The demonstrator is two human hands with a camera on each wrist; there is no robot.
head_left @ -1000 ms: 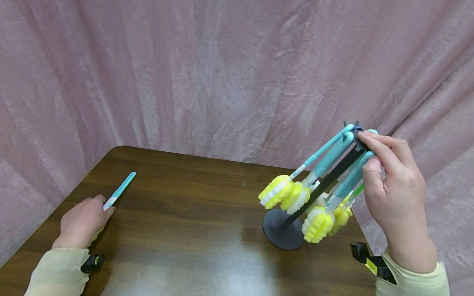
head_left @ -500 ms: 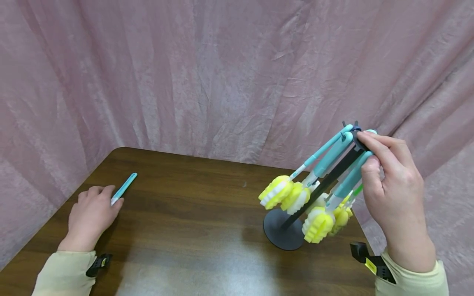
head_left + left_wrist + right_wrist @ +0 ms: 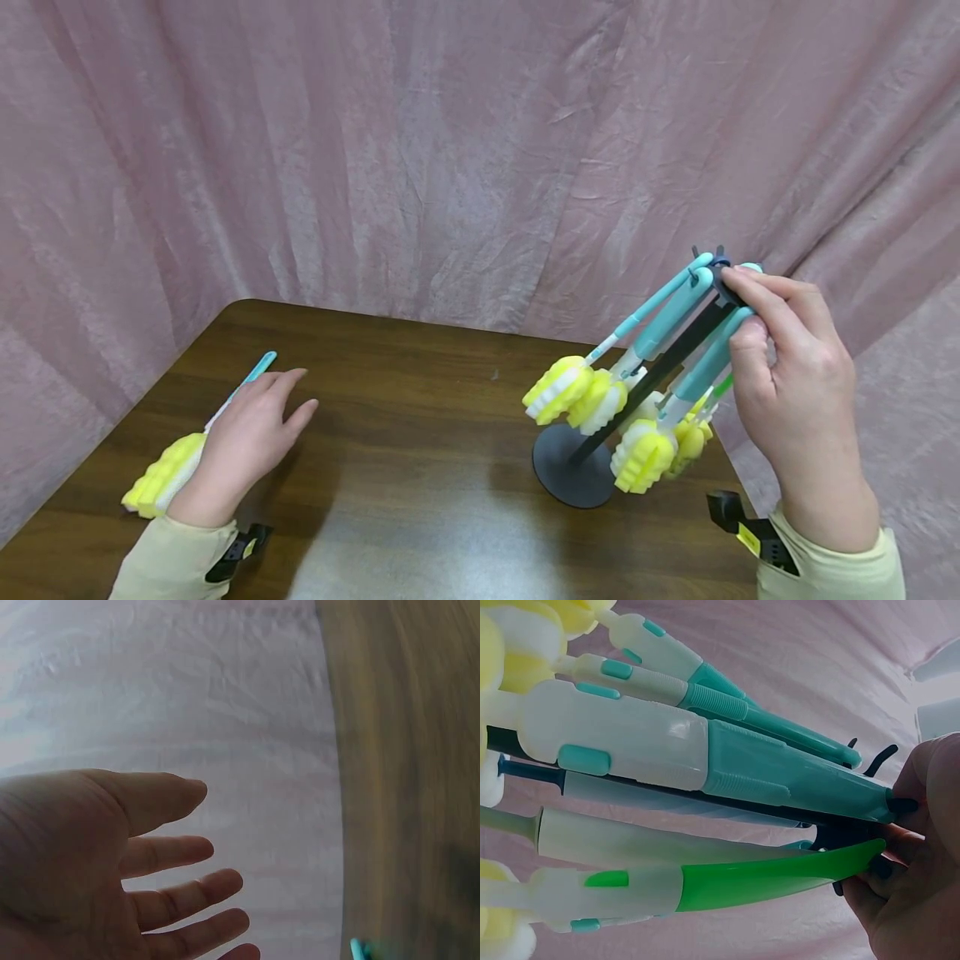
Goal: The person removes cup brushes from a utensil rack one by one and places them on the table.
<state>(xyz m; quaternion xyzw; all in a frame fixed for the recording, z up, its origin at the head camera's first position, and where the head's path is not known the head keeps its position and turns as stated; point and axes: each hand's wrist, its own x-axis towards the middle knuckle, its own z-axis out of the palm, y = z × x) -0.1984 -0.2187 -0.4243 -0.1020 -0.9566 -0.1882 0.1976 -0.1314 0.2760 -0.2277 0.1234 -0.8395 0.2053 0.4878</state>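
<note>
My right hand (image 3: 802, 383) grips the hooked top of a black stand (image 3: 686, 342), which leans to the right over its round base. Several sponge bottle brushes hang from its hooks, heads down; one is a turquoise-handled bottle brush (image 3: 705, 367) close to my thumb. A green-handled bottle brush (image 3: 772, 881) shows by my fingers in the right wrist view. On the left, a loose bottle brush (image 3: 167, 475) with a yellow and white sponge head lies on the table. My left hand (image 3: 243, 437) is beside it with fingers spread, holding nothing, and covers part of its handle.
The brown wooden table (image 3: 420, 433) has its left edge near the loose brush. A pink curtain (image 3: 450, 150) hangs behind it. Black straps with small cameras sit on both wrists.
My left hand has let go of the loose brush and moved right, uncovering its sponge head. The right hand and stand stay nearly still.
</note>
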